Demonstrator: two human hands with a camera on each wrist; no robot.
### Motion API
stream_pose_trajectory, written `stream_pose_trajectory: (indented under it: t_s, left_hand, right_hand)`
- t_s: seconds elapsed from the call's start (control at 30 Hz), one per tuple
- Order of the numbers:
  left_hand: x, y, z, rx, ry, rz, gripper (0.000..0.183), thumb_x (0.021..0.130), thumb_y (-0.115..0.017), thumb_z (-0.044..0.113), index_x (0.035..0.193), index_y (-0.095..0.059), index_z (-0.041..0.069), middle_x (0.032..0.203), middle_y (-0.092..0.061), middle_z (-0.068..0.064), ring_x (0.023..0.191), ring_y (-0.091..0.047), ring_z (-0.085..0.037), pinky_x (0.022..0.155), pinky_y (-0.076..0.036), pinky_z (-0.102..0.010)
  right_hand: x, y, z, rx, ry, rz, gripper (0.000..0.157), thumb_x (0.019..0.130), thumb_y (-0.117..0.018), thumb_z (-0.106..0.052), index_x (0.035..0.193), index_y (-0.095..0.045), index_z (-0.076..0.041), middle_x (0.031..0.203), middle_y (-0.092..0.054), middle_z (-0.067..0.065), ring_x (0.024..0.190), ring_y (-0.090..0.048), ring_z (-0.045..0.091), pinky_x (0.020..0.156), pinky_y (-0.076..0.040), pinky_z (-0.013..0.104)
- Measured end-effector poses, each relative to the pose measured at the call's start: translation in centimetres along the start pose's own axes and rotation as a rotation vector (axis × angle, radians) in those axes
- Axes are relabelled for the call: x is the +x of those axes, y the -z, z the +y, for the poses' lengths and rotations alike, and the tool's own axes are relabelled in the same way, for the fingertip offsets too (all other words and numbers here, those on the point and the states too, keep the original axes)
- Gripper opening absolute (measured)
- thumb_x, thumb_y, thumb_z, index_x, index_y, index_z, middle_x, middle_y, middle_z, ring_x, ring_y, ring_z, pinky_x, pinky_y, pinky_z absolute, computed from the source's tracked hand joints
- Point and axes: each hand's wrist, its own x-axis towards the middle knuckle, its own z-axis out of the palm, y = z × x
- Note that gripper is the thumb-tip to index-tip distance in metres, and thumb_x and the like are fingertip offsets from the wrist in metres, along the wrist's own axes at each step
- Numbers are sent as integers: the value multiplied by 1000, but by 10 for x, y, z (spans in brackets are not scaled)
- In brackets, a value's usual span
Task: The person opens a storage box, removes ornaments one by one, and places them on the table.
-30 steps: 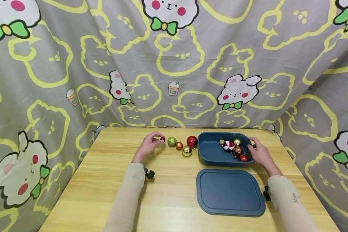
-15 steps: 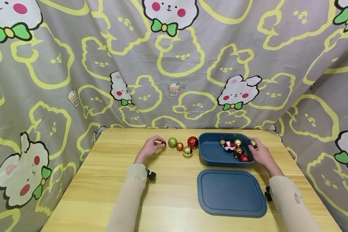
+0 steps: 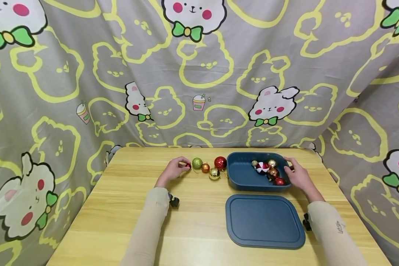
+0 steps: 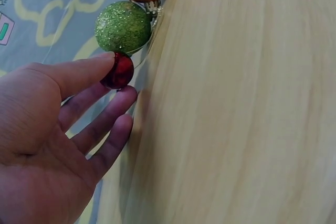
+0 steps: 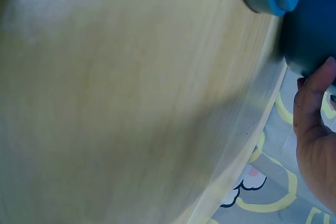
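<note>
My left hand [image 3: 174, 169] is at the far left end of a row of Christmas baubles. Its thumb and fingers pinch a small shiny red bauble [image 4: 121, 70] low at the table. Right beside that sits a green glitter bauble [image 4: 123, 27], then a copper-orange bauble [image 3: 205, 167], a gold bauble [image 3: 214, 173] and a larger red glitter bauble [image 3: 220, 162]. A dark blue rectangular box [image 3: 241, 174] holds several more baubles, one a red-and-white striped bauble [image 3: 262, 167]. My right hand [image 3: 299, 177] grips the box's right end, thumb at the rim; some fingers are hidden.
The blue lid [image 3: 265, 221] lies flat on the wooden table [image 3: 193, 225], in front of the box. A patterned curtain [image 3: 199, 74] hangs behind the table's back edge and along both sides.
The left hand has lowered the red bauble slightly, toward the table and closer to the green one. The right hand stays on the box.
</note>
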Motion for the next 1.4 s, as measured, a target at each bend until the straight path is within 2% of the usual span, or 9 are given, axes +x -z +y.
stream_pose_trajectory:
  t_s: [0.17, 0.3, 0.6, 0.8, 1.03, 1.23, 1.4]
  left_hand:
    - [1, -4, 0, 18, -24, -17, 24, 99, -70, 8, 123, -68, 8, 128, -69, -15, 112, -67, -32, 79, -60, -37]
    - [-1, -6, 3, 20, -30, -26, 25, 99, -69, 8, 124, -68, 6, 129, -68, -15, 112, -67, -32, 79, -59, -37]
    - [0, -7, 1, 32, -55, -14, 27, 99, -70, 7, 126, -67, 7, 130, -69, -14, 113, -67, -35, 83, -60, -40]
    - [-2, -11, -5, 54, -56, -24, 28, 99, -70, 9, 127, -68, 9, 130, -70, -12, 113, -68, -32, 94, -58, -43]
    - [-3, -8, -4, 35, -53, -10, 29, 98, -72, 11, 127, -68, 9, 132, -69, -11, 114, -68, -33, 83, -61, -39]
    - [-2, -2, -2, 22, -45, -13, 32, 99, -72, 13, 129, -66, 8, 134, -67, -13, 116, -67, -34, 84, -61, -39]
    - [-3, 2, -2, 17, -28, 14, 34, 98, -72, 14, 131, -66, 7, 135, -67, -14, 117, -66, -34, 86, -61, -41]
  right_hand:
    - [-3, 1, 1, -8, 12, 14, 51, 111, -41, -23, 158, -36, -3, 113, -59, 33, 86, -59, 34, 62, -46, 33]
    - [-5, 2, 4, -19, 20, 20, 50, 111, -42, -21, 157, -36, -2, 112, -60, 33, 88, -59, 36, 63, -46, 32]
    - [-5, 1, 5, -17, 14, 13, 50, 111, -41, -23, 157, -36, -2, 112, -59, 33, 85, -59, 34, 61, -46, 33]
    - [-8, -1, 6, -21, -9, -14, 51, 112, -40, -25, 158, -34, -4, 112, -57, 32, 79, -57, 30, 60, -45, 33]
    - [-7, 0, 5, -11, -1, -7, 51, 112, -40, -25, 158, -34, -4, 110, -57, 30, 79, -57, 29, 60, -45, 34]
    - [-4, 0, 2, -7, 0, -8, 51, 112, -40, -25, 158, -34, -4, 109, -57, 30, 79, -56, 29, 60, -45, 34]
    - [-2, 0, 0, -7, 7, -1, 50, 112, -41, -23, 158, -35, -4, 108, -57, 30, 78, -56, 29, 60, -45, 34]
